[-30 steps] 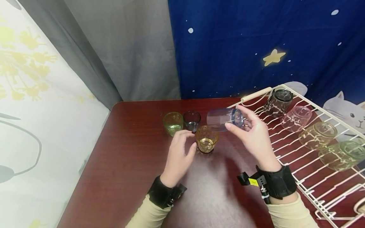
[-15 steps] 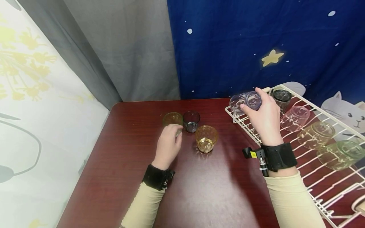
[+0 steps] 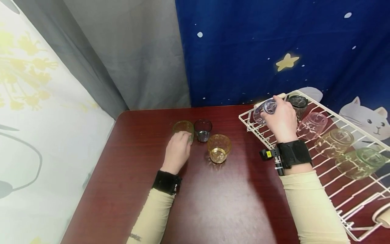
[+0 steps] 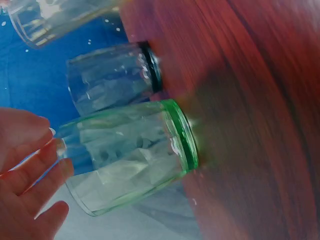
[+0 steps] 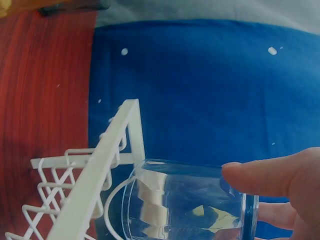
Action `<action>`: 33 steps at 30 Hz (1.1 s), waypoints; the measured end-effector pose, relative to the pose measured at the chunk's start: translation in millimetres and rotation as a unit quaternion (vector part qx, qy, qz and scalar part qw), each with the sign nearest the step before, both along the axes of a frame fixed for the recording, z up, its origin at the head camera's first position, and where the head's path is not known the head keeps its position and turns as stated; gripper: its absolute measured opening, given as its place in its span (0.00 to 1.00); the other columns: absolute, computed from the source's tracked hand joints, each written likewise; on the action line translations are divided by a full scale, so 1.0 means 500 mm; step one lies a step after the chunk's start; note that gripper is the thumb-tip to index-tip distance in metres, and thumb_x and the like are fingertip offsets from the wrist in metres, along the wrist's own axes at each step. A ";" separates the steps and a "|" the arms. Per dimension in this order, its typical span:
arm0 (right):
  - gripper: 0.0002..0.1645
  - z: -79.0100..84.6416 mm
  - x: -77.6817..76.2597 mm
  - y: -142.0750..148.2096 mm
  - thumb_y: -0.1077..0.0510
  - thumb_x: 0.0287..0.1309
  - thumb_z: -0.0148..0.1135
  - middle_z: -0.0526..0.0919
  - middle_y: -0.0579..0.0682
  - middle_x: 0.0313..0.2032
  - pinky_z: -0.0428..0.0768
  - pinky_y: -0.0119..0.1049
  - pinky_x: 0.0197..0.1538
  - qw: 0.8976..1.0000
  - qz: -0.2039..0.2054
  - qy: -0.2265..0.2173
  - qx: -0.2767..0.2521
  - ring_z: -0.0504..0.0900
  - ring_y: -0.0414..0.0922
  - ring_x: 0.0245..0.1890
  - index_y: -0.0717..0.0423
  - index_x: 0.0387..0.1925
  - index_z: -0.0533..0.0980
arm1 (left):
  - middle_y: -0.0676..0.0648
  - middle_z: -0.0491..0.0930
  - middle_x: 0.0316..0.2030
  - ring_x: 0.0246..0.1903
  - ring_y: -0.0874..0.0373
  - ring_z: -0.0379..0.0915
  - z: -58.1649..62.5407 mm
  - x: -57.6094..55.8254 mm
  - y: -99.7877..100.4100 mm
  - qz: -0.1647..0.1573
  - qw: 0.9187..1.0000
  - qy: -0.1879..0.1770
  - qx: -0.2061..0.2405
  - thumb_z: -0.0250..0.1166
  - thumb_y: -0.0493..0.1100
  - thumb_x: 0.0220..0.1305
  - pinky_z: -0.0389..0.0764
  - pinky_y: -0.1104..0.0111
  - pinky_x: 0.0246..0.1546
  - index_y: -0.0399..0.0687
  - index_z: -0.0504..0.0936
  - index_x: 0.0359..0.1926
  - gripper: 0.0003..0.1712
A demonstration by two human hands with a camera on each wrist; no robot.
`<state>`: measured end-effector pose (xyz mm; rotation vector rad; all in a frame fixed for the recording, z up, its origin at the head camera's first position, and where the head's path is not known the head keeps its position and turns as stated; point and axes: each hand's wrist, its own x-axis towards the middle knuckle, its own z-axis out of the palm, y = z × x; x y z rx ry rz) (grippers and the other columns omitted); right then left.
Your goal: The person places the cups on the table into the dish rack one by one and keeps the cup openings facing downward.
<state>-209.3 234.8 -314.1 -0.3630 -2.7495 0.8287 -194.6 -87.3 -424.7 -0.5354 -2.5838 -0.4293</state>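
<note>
My right hand [image 3: 281,118] grips a pale blue-violet drinking glass [image 3: 263,112] near its thick base. Mouth down, the glass is at the back left corner of the white wire rack [image 3: 262,137]; in the right wrist view its rim overlaps the rack's wires. On the table, a green glass [image 4: 130,155] stands upright with my left hand [image 3: 176,150] at its near side. The left fingertips pinch at its rim in the left wrist view. Beside it are a dark grey glass [image 3: 202,130] and, closer to me, an amber glass [image 3: 219,149], both upright.
Upside down along the rack are a dark glass [image 3: 298,103], a pink glass [image 3: 312,125], a yellow glass [image 3: 334,142] and another green glass [image 3: 359,163]. Curtains hang behind the table [image 3: 219,203]. A pale wooden handle [image 3: 383,217] is at the rack's near end.
My right hand has carried the pale blue-violet glass from above the amber glass to the rack, turning it mouth down. My left hand has moved left from the amber glass to the green glass.
</note>
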 end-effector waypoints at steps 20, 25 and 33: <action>0.43 -0.052 -0.046 0.024 0.56 0.51 0.62 0.67 0.77 0.60 0.67 0.67 0.59 0.991 0.041 -0.122 0.037 0.65 0.74 0.60 0.63 0.68 0.61 | 0.47 0.85 0.42 0.46 0.49 0.78 -0.022 -0.026 0.002 0.045 0.997 -0.045 -0.037 0.65 0.38 0.61 0.78 0.55 0.51 0.46 0.82 0.50 0.15; 0.43 -0.060 -0.046 0.028 0.56 0.52 0.63 0.68 0.79 0.59 0.68 0.66 0.58 0.989 0.052 -0.130 0.041 0.66 0.74 0.59 0.66 0.67 0.61 | 0.48 0.86 0.42 0.46 0.50 0.78 -0.022 -0.028 0.004 0.054 0.996 -0.056 -0.038 0.64 0.39 0.63 0.76 0.53 0.55 0.47 0.82 0.50 0.14; 0.43 -0.061 -0.050 0.030 0.54 0.53 0.61 0.68 0.78 0.59 0.69 0.66 0.57 0.987 0.061 -0.145 0.037 0.67 0.73 0.59 0.67 0.68 0.59 | 0.49 0.86 0.38 0.43 0.52 0.79 -0.030 -0.028 0.003 0.057 0.997 -0.035 -0.027 0.62 0.40 0.65 0.78 0.60 0.52 0.47 0.83 0.46 0.10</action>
